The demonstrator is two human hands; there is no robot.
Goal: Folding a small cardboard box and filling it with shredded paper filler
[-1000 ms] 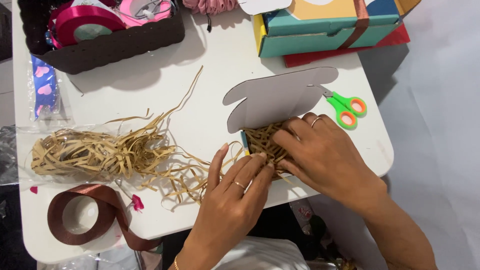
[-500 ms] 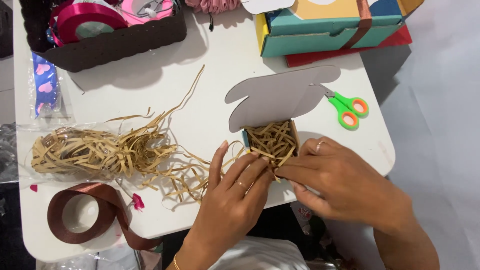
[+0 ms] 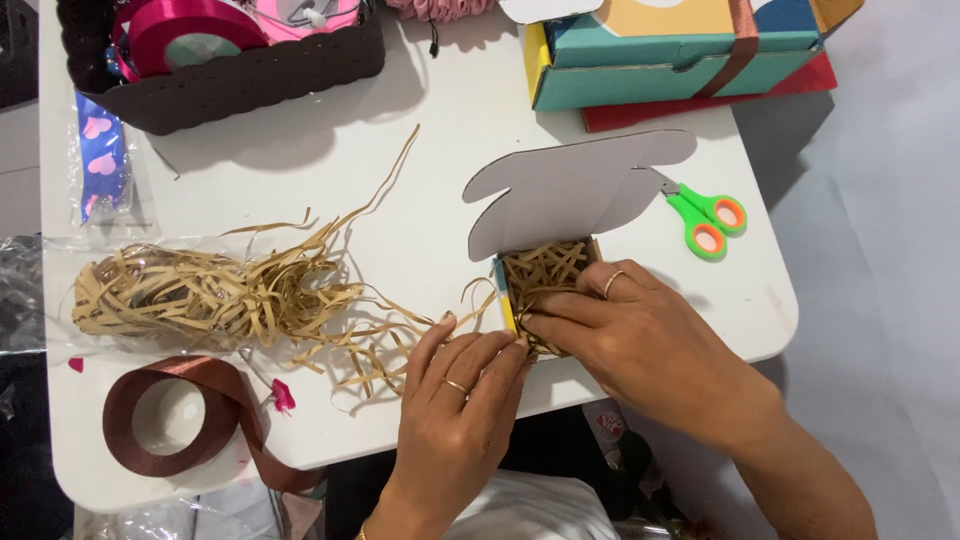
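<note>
tucking tan paper shred into a small open box (image 3: 545, 275) near the front edge of the white table (image 3: 440, 210), its grey lid flap (image 3: 570, 190) standing back and open. packing step looking well along, box nearly brimming with shred. right hand (image 3: 640, 345) lying across the box's near side, fingers together and flat, pressing the filling down, not clamped on anything. left hand (image 3: 460, 395) resting just beside the box's left wall, fingers together and slightly curled, touching stray strands at the corner; cannot tell whether pinching any. next move likely calling for gathering the loose strands trailing over the left wall and easing them inside without crushing the thin card.

lying to the left, a larger heap of shred (image 3: 220, 295) partly in a clear bag, strands trailing toward the box. sitting at the far left corner, a dark basket (image 3: 250, 85) holding pink ribbon spools. resting at the far right, a teal gift box (image 3: 680, 60), closed, contents hidden. lying near the lid flap, green scissors (image 3: 705, 215); curling at the front left, a brown ribbon roll (image 3: 165, 415).
</note>
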